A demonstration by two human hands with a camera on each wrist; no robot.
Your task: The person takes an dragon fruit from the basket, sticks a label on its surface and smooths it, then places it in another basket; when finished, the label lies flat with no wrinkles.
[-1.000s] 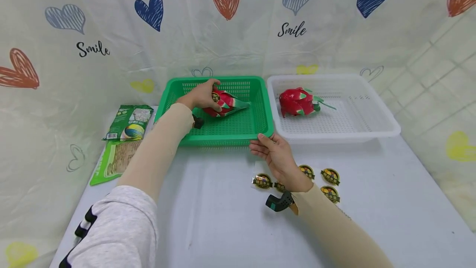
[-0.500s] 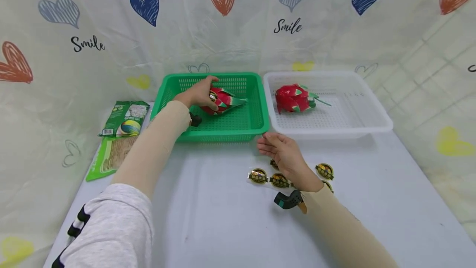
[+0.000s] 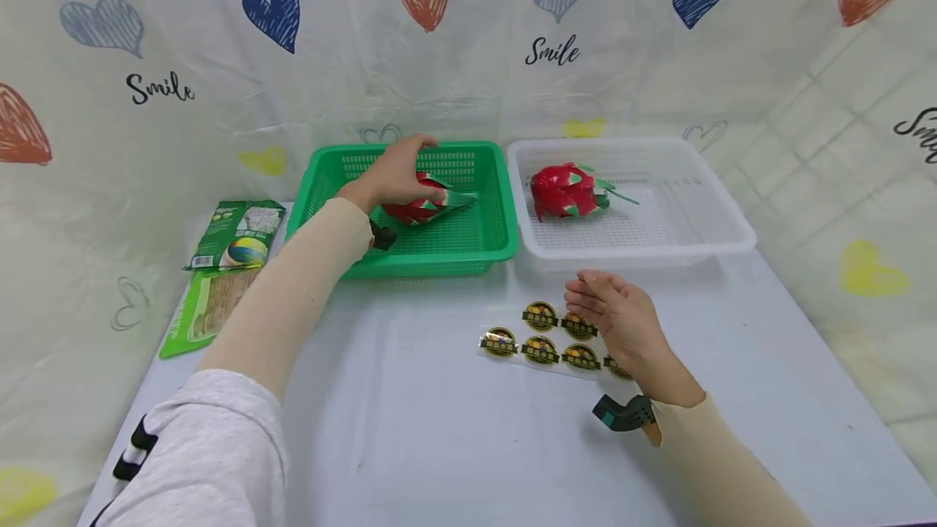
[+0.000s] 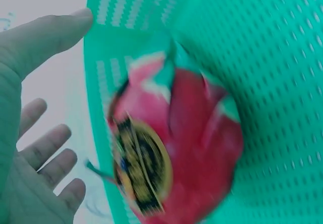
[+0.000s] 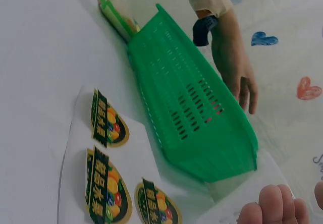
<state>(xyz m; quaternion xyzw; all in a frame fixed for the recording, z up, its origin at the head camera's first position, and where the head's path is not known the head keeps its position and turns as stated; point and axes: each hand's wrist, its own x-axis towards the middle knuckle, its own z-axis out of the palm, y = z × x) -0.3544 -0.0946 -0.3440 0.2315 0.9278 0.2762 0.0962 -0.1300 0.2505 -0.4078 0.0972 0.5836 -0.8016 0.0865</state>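
Note:
A red dragon fruit (image 3: 414, 212) with green-tipped scales lies in the green basket (image 3: 410, 269). My left hand (image 3: 395, 173) is over this fruit; the left wrist view shows its thumb and fingers spread apart, with a gap to the fruit. A round black-and-gold sticker (image 4: 144, 166) sits on the fruit's skin. My right hand (image 3: 635, 332) hovers above the sheet of similar stickers (image 3: 540, 350), fingers loosely bent and nothing visible in them. In the right wrist view its fingertips (image 5: 271, 204) show at the bottom, apart from the thumb.
To the right, a white basket (image 3: 637, 253) holds another dragon fruit (image 3: 567, 191). Two green packets, one printed with a ball shape (image 3: 237, 234) and a flat one (image 3: 192, 320) below it, lie at the table's left edge. A curtain with hearts hangs behind.
My right hand has left the green basket's front corner and moved right and toward me, uncovering stickers. My left hand has loosened from the dragon fruit and risen slightly. The view has shifted a little.

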